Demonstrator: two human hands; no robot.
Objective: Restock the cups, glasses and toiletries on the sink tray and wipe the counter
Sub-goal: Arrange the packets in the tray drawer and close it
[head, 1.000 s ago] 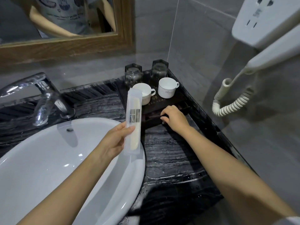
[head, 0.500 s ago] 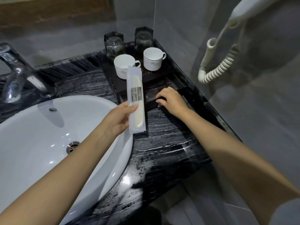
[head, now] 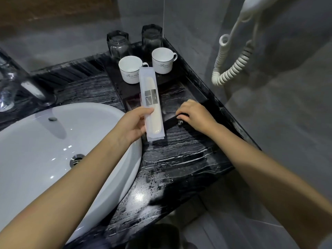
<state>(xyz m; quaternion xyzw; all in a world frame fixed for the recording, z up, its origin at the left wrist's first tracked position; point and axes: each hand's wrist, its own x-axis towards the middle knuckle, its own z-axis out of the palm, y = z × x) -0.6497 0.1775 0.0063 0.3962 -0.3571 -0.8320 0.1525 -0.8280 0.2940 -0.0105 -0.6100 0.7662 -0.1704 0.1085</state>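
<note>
The left hand [head: 133,123] pinches a long clear packet [head: 152,105] between thumb and fingers, almost upright. Fingers of the right hand [head: 195,114] curl over the drawer front [head: 170,123] of the dark tray [head: 133,90]. Beyond them, two white cups [head: 130,70] and two glasses [head: 118,44] stand on the tray, on the black bench [head: 179,159].

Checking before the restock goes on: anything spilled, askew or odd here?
The dark counter is wet, with droplets and a glossy smear near its front edge, so it needs wiping. The two cups and two glasses on the tray stand neatly.
</note>
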